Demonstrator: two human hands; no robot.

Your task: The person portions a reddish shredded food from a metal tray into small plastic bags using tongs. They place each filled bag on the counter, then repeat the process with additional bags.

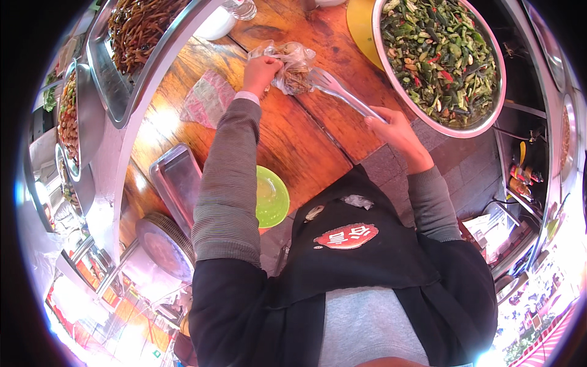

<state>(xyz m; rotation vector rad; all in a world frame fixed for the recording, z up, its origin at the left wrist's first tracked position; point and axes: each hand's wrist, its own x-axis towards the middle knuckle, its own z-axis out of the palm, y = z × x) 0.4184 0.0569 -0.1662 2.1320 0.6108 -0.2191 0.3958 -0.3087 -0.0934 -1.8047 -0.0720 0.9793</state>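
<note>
My left hand [262,72] pinches the edge of a clear plastic bag [279,51] over the wooden table. Brown shredded food [296,81] lies in the lower part of the bag. My right hand [398,130] grips the handle of a metal serving utensil with a slotted, fork-like end, likely tongs [351,98]. Its prongs touch or overlap the food at the bag's right side; whether they reach inside is unclear. A folded pink and grey cloth [208,98] lies on the table beside my left forearm.
A large metal basin [503,87] of chopped green vegetables with red pieces stands at right, beside a yellow item [360,32]. A lime-green bowl [271,197] and metal tray [176,172] are near my left arm. Dark shredded food [137,34] fills a raised tray at upper left.
</note>
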